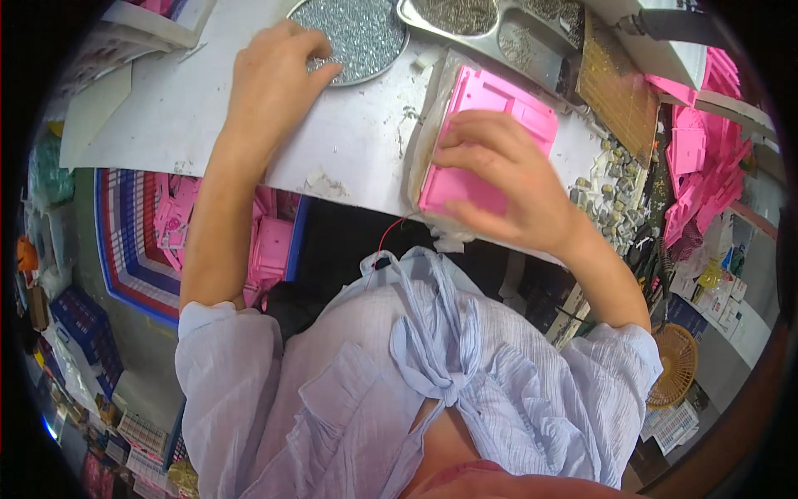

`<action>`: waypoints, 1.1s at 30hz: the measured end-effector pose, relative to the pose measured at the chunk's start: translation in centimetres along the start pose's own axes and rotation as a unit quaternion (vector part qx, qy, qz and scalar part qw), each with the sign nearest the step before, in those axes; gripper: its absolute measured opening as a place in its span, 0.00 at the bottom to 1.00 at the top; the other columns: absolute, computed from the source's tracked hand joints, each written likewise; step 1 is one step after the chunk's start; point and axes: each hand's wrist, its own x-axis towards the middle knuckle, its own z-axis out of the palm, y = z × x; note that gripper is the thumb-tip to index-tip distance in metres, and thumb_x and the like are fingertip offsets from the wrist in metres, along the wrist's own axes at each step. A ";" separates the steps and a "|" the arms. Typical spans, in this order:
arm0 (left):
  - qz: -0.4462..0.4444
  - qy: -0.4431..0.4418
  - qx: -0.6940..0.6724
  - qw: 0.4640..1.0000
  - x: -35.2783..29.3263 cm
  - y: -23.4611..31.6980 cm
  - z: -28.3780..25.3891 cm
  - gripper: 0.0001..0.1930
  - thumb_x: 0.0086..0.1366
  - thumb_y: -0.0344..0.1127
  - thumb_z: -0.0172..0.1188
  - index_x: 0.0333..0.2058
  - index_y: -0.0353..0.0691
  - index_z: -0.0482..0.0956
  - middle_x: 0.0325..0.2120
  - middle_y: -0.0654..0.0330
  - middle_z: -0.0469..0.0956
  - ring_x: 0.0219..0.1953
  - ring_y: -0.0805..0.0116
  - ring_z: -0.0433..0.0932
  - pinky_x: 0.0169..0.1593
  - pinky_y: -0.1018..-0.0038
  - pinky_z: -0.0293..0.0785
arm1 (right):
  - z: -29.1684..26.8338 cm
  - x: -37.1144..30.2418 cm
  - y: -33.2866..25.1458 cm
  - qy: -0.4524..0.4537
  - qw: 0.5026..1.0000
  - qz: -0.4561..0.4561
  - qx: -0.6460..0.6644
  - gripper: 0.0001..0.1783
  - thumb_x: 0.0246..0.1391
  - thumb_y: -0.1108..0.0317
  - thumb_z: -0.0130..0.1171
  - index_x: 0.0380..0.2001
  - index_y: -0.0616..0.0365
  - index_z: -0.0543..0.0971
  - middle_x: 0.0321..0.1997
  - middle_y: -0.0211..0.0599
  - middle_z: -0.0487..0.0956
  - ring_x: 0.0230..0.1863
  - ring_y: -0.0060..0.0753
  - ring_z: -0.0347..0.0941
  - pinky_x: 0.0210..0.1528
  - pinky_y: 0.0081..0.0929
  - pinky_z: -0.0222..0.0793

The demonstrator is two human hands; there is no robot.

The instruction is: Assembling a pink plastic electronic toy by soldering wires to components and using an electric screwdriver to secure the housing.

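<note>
My left hand (281, 75) is at the near left edge of a round metal tray (406, 51) full of small shiny silver pieces (353, 33). Its fingers curl over the pieces, with the thumb apart from them; whether a piece is between the fingertips is too small to make out. A flat pink plastic panel (532, 116) with raised ribs lies at the right on a pad wrapped in clear film (426, 141). Over its near half is my right hand (519, 179), fingers bent and spread, thumb apart, partly covering the panel.
A divided metal tray (544, 75) of small parts stands at the back, beside a brown perforated board (619, 87). Small grey and white pieces (615, 187) lie scattered at the right. More pink parts (706, 158) are piled beyond. Below the white table (366, 133), a basket (125, 249) holds pink parts.
</note>
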 end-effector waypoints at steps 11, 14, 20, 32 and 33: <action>0.022 0.076 -0.059 0.995 1.1 -0.2 1.2 0.05 0.61 0.32 0.66 0.32 0.36 0.84 0.30 0.57 0.81 0.33 0.57 0.80 0.38 0.65 0.74 | 3.7 14.5 7.6 0.035 0.936 -0.074 -0.343 0.13 0.52 0.68 0.55 0.31 0.63 0.85 0.51 0.46 0.79 0.66 0.53 0.64 0.67 0.54 0.59; 0.020 0.075 -0.070 0.995 1.2 -0.3 0.7 0.05 0.62 0.31 0.66 0.33 0.36 0.83 0.30 0.56 0.80 0.32 0.58 0.80 0.38 0.66 0.74 | 3.7 15.0 8.0 0.019 0.942 -0.062 -0.331 0.14 0.54 0.67 0.54 0.32 0.63 0.86 0.50 0.46 0.80 0.63 0.51 0.67 0.65 0.52 0.62; -0.021 0.061 -0.056 0.996 1.8 -0.5 0.9 0.06 0.62 0.34 0.66 0.32 0.38 0.85 0.29 0.55 0.81 0.32 0.54 0.81 0.38 0.62 0.74 | 3.5 16.8 8.5 -0.004 0.931 -0.048 -0.362 0.13 0.53 0.67 0.56 0.31 0.61 0.87 0.44 0.45 0.83 0.56 0.48 0.71 0.60 0.44 0.67; -0.048 0.061 -0.056 0.995 2.8 1.6 0.4 0.12 0.67 0.40 0.62 0.30 0.37 0.82 0.27 0.52 0.79 0.30 0.49 0.77 0.37 0.60 0.72 | 3.9 18.3 10.4 0.040 0.932 -0.022 -0.358 0.11 0.53 0.64 0.57 0.30 0.55 0.87 0.38 0.38 0.85 0.51 0.43 0.74 0.50 0.42 0.71; -0.052 0.042 -0.070 0.995 2.5 2.8 0.1 0.14 0.68 0.41 0.61 0.29 0.36 0.81 0.27 0.51 0.79 0.30 0.48 0.77 0.36 0.59 0.71 | 3.9 18.4 10.6 0.042 0.934 -0.026 -0.355 0.11 0.54 0.64 0.57 0.31 0.55 0.87 0.38 0.39 0.85 0.51 0.44 0.74 0.50 0.42 0.71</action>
